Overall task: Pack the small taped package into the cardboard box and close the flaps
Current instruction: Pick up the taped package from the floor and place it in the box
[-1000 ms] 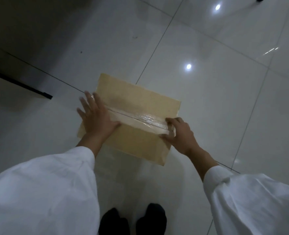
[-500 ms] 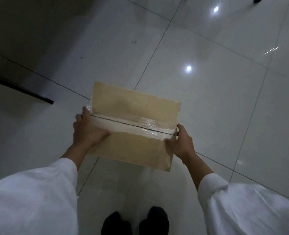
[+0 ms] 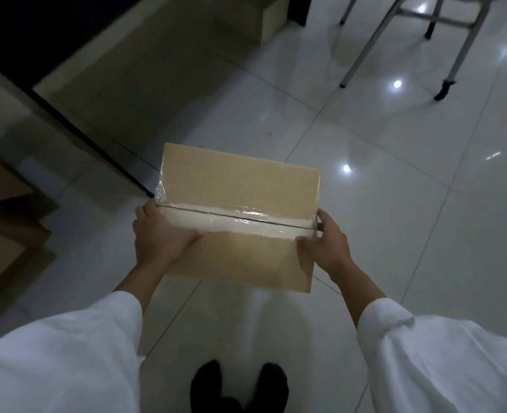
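A brown cardboard box (image 3: 240, 186) is held in the air above the tiled floor, its top flaps shut. A strip of clear tape (image 3: 234, 217) runs along the seam between the flaps. My left hand (image 3: 160, 236) grips the box's left end, thumb lying on the top. My right hand (image 3: 325, 241) grips the right end the same way. The small taped package is not visible; the closed flaps hide the inside.
Metal chair legs (image 3: 365, 46) stand at the top right on the glossy white tiles (image 3: 425, 204). A dark-edged furniture base (image 3: 76, 126) runs along the left, with flat cardboard pieces (image 3: 2, 234) at the left edge. My dark shoes (image 3: 237, 386) are directly below the box.
The box has gone from resting on the floor with my hands pressing the tape to being lifted by both ends. The view has risen, and the chair legs and furniture have come into sight.
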